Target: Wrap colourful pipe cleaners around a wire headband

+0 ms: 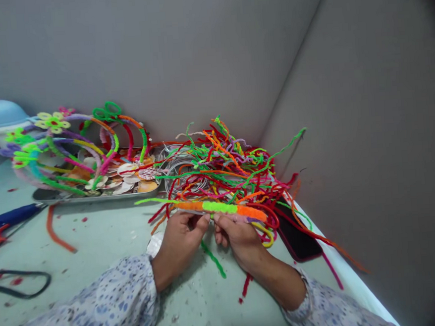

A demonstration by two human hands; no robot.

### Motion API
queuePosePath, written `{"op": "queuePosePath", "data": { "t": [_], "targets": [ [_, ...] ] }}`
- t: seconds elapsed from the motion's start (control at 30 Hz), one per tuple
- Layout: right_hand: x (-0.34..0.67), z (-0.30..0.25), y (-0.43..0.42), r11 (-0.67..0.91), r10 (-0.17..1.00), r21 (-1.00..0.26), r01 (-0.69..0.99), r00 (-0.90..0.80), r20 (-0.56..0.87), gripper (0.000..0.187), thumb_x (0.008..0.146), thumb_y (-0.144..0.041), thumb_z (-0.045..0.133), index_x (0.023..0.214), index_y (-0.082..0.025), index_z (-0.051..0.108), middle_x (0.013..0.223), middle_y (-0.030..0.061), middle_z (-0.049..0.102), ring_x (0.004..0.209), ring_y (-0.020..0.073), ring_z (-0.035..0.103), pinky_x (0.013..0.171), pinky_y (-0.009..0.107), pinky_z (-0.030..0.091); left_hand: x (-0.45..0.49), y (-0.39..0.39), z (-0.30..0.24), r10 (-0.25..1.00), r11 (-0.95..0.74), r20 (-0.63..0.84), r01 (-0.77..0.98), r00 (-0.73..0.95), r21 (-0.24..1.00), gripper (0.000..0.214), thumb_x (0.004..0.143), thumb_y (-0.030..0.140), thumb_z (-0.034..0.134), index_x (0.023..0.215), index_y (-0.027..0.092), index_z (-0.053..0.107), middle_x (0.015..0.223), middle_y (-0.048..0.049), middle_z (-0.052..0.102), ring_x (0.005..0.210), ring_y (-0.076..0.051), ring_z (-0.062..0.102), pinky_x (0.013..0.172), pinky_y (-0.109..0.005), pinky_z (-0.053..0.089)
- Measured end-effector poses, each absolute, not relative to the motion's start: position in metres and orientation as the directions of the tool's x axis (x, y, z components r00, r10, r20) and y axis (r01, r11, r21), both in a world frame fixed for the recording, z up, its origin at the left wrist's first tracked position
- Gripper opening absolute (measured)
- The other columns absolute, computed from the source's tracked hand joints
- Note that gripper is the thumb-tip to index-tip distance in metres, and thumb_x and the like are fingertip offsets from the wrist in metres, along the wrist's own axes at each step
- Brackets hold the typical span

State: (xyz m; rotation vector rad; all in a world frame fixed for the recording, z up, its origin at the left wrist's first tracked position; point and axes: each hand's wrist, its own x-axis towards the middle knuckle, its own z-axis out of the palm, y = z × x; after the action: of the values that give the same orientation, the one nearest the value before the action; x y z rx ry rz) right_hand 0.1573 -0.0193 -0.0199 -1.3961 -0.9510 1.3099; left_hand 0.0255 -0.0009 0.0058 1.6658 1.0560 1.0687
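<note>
L grip (181, 240) and R grip (237, 238) are both pinched narrow on a wrapped pipe-cleaner stem (215, 208), close together. Stem lies across in front of the person, long axis roughly L-R, tilted a little down to the R, held above the desk (100, 303). Thin green tail (156, 200) runs out past L grip; fat orange end (252, 212) sits over R grip, so R is nearer the wrapped end, L nearer the tail. Just behind: heap of loose pipe cleaners (221, 165), wire coil (183, 173), metal tray (56, 196) w/ pipe-cleaner flowers (51, 122). Phone (297, 232) by the wall (349, 124) at R; blue glue gun (5, 222) far L.
</note>
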Motion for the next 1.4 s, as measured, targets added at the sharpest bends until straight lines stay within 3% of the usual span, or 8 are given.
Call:
{"op": "queuePosePath", "data": {
  "t": [0.3, 0.47, 0.67, 0.97, 1.4],
  "targets": [
    [0.1573, -0.0167, -0.0213, -0.199, 0.971, -0.980, -0.030, 0.130, -0.201, 0.025, 0.074, -0.033, 0.052, 0.054, -0.017, 0.050, 0.044, -0.0040, 0.049, 0.040, 0.0067, 0.042, 0.041, 0.018, 0.032, 0.0258, -0.0020, 0.0111, 0.942, -0.296, 0.222, 0.315, 0.250, 0.902, 0.019, 0.078, 0.019, 0.050, 0.063, 0.017, 0.061, 0.058, 0.0023, 0.062, 0.054, -0.012, 0.052, 0.052, -0.020, 0.039],
    [0.1564, -0.0134, -0.0213, -0.210, 0.966, -0.977, -0.034, 0.148, -0.213, 0.020, 0.072, -0.031, 0.053, 0.058, -0.018, 0.050, 0.044, -0.0044, 0.049, 0.040, 0.0066, 0.042, 0.041, 0.018, 0.033, 0.0257, -0.0007, 0.0111, 0.936, -0.331, 0.259, 0.340, 0.240, 0.880, 0.016, 0.078, 0.021, 0.052, 0.067, 0.017, 0.063, 0.066, 0.0004, 0.065, 0.062, -0.014, 0.055, 0.060, -0.022, 0.041],
    [0.1548, -0.0115, -0.0209, -0.155, 0.973, -0.981, -0.115, 0.152, -0.172, 0.008, 0.070, -0.026, 0.051, 0.067, -0.018, 0.049, 0.045, -0.0058, 0.049, 0.038, 0.0067, 0.041, 0.037, 0.018, 0.028, 0.0264, -0.0007, 0.0047, 0.965, -0.196, 0.129, 0.295, 0.230, 0.935, 0.018, 0.077, 0.022, 0.049, 0.066, 0.017, 0.062, 0.057, 0.0005, 0.060, 0.054, -0.014, 0.052, 0.060, -0.025, 0.043],
    [0.1549, -0.0142, -0.0203, -0.129, 0.979, -0.986, -0.110, 0.146, -0.144, 0.012, 0.071, -0.030, 0.053, 0.069, -0.019, 0.050, 0.043, -0.0069, 0.049, 0.038, 0.0072, 0.040, 0.038, 0.018, 0.029, 0.0276, -0.0007, 0.0040, 0.975, -0.170, 0.112, 0.320, 0.191, 0.932, 0.017, 0.073, 0.019, 0.050, 0.058, 0.017, 0.058, 0.052, 0.0008, 0.055, 0.055, -0.015, 0.051, 0.063, -0.026, 0.043],
    [0.1530, -0.0135, -0.0235, -0.063, 0.984, -0.997, -0.040, 0.162, -0.068, 0.016, 0.073, -0.035, 0.055, 0.070, -0.020, 0.050, 0.046, -0.0054, 0.049, 0.039, 0.0093, 0.041, 0.039, 0.021, 0.031, 0.0293, 0.0011, 0.0044, 0.970, -0.196, 0.141, 0.292, 0.198, 0.936, 0.014, 0.074, 0.015, 0.047, 0.069, 0.016, 0.060, 0.066, -0.0021, 0.062, 0.062, -0.016, 0.056, 0.067, -0.027, 0.045]
  ]
}}
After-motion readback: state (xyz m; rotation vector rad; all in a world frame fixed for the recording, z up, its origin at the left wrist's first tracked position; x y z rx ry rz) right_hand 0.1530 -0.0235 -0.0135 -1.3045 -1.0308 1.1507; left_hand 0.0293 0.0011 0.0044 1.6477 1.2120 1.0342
